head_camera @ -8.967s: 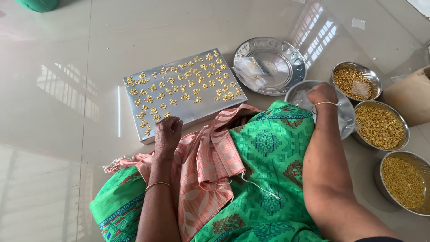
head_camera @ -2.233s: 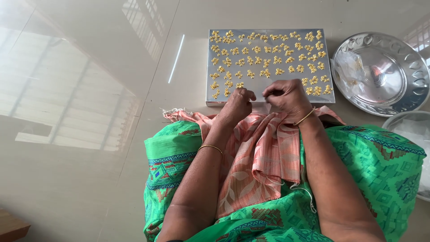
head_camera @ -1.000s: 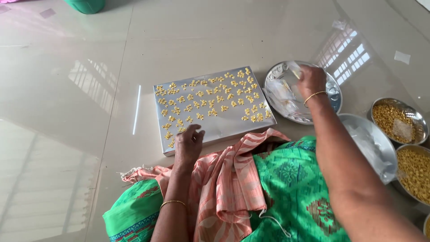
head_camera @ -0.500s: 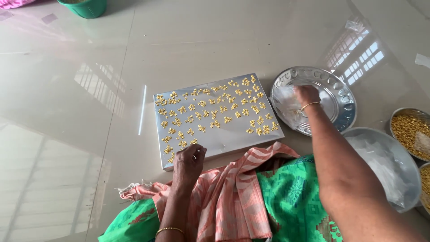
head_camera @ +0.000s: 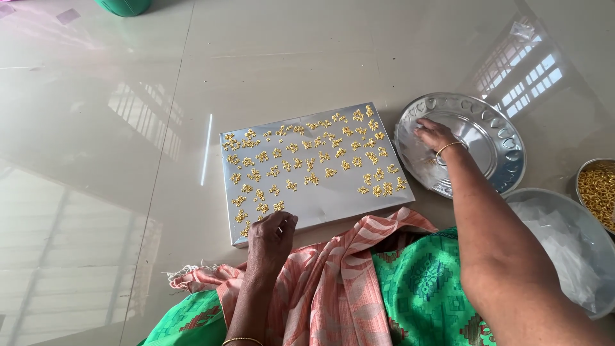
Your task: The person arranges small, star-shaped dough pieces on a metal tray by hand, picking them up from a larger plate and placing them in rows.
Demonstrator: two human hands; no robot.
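Fingers (head_camera: pixel 285 221) of the left hand (head_camera: pixel 270 240) pinched together at the silver board's (head_camera: pixel 320 198) near edge, among gold beads (head_camera: pixel 307 160); the right hand (head_camera: pixel 435 134), fingers spread, rested in the scalloped steel plate (head_camera: pixel 493 125). Beads' shapes were unclear.

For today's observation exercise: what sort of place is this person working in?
Probably a home floor used as a craft workspace. The person sits on glossy floor tiles beside a silver board of small gold pieces, with steel plates close by.

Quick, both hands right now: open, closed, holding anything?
Left hand: fingers curled at the near edge of the silver board; any hold cannot be told.
Right hand: open, fingers resting in the steel plate.
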